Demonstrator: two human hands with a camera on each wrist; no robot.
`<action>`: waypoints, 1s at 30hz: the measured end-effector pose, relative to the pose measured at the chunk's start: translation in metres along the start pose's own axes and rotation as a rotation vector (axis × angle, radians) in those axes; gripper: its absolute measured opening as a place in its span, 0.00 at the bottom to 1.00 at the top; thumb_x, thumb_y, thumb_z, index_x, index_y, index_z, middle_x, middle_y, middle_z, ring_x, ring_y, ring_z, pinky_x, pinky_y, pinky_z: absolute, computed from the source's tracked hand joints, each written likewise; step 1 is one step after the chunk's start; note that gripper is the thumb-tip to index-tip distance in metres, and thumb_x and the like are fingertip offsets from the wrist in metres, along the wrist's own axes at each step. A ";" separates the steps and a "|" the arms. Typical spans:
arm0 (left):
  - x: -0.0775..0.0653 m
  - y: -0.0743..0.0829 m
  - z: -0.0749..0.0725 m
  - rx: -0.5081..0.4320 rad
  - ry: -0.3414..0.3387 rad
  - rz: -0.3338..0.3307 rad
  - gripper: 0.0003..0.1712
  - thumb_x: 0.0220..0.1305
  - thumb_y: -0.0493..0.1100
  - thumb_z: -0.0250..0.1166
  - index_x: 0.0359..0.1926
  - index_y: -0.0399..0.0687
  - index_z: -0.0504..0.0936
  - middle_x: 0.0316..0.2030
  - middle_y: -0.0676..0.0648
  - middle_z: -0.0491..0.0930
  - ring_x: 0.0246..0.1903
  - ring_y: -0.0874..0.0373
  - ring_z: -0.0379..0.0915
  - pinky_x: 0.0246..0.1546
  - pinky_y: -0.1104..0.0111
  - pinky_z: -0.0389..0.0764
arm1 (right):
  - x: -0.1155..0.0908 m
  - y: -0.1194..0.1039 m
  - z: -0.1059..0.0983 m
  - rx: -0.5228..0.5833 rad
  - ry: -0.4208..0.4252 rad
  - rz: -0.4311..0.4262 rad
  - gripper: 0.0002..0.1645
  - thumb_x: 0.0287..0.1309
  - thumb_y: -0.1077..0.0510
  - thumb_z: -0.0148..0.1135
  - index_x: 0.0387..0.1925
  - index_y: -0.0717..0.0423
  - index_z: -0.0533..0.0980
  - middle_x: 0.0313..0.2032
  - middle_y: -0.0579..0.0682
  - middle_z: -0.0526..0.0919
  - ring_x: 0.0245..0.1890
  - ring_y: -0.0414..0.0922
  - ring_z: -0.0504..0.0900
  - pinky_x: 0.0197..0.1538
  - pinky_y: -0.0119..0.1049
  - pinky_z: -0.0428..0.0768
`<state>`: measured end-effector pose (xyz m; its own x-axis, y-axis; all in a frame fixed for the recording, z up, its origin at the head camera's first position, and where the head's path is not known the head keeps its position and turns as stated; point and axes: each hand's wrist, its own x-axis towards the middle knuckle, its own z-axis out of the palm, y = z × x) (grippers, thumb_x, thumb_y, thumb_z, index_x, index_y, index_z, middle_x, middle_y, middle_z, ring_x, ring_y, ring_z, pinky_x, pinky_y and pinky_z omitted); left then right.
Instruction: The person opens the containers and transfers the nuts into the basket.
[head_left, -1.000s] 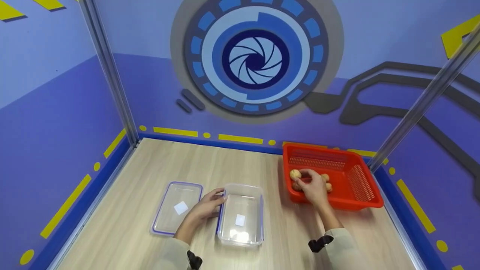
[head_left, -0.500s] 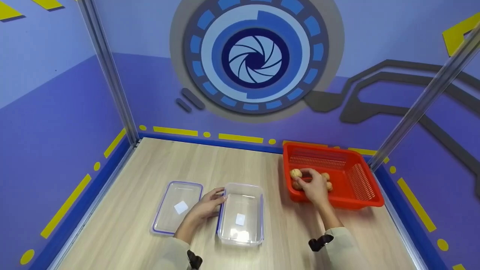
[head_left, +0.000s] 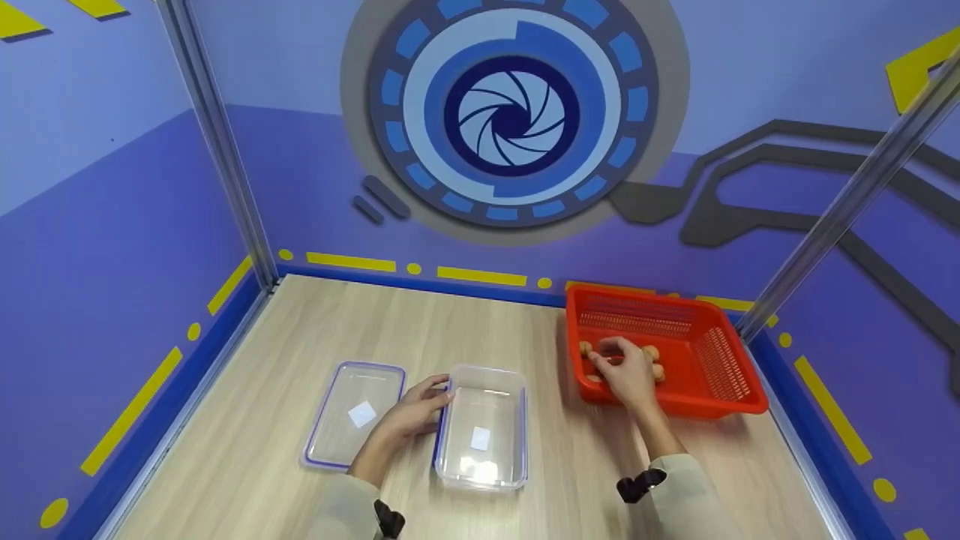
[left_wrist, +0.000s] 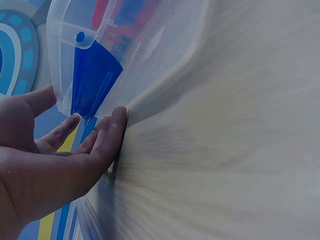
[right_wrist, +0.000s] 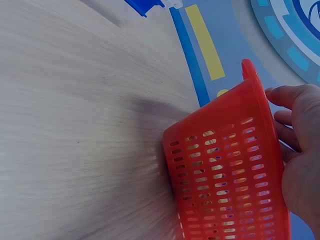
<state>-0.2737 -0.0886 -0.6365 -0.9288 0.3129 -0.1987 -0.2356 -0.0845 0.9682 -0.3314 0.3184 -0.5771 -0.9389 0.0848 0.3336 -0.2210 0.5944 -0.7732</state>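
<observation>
A transparent plastic food box (head_left: 491,409) with blue side clips stands open-topped on the table. At its left side is my left hand (head_left: 411,415), with the thumb at the rim. The left wrist view shows those fingers loosely extended below a hanging blue clip (left_wrist: 95,75). Inside the red plastic basket (head_left: 697,409) reaches my right hand (head_left: 630,375), thumb and fingers apart, nothing visible between them. Just left of the fingertips lies a walnut (head_left: 585,348). Several more round walnuts (head_left: 651,352) sit around the hand, partly covered by it. In the right wrist view, the basket wall hides the fingertips.
The box's clear lid (head_left: 330,427) with a blue-purple edge lies left of the left hand. Behind the wooden table (head_left: 360,315) rises a printed blue wall (head_left: 300,187). Metal posts (head_left: 225,150) frame the corners, and the basket stands near the right one.
A walnut held up at the right hand's fingertips has been let go and now lies lower at the basket's left side. The left hand, box and lid have stayed put.
</observation>
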 end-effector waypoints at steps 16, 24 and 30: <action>0.004 0.001 0.002 0.019 -0.001 -0.004 0.34 0.81 0.43 0.59 0.80 0.39 0.61 0.69 0.29 0.68 0.59 0.37 0.78 0.49 0.56 0.87 | 0.000 0.000 0.000 0.001 0.030 -0.066 0.13 0.63 0.59 0.77 0.45 0.62 0.85 0.38 0.54 0.89 0.38 0.50 0.87 0.43 0.35 0.84; 0.003 0.002 0.003 -0.002 -0.032 0.010 0.34 0.82 0.41 0.57 0.80 0.38 0.59 0.70 0.27 0.66 0.61 0.33 0.76 0.55 0.48 0.85 | -0.001 -0.002 -0.002 0.000 0.024 -0.064 0.13 0.65 0.58 0.75 0.48 0.61 0.85 0.40 0.53 0.88 0.38 0.51 0.87 0.44 0.38 0.85; 0.000 0.003 -0.001 -0.018 -0.010 -0.020 0.35 0.80 0.43 0.60 0.80 0.40 0.60 0.70 0.30 0.68 0.61 0.36 0.77 0.57 0.48 0.84 | -0.002 -0.018 -0.001 0.026 -0.015 -0.076 0.12 0.69 0.56 0.73 0.50 0.56 0.85 0.41 0.51 0.88 0.38 0.50 0.86 0.42 0.30 0.82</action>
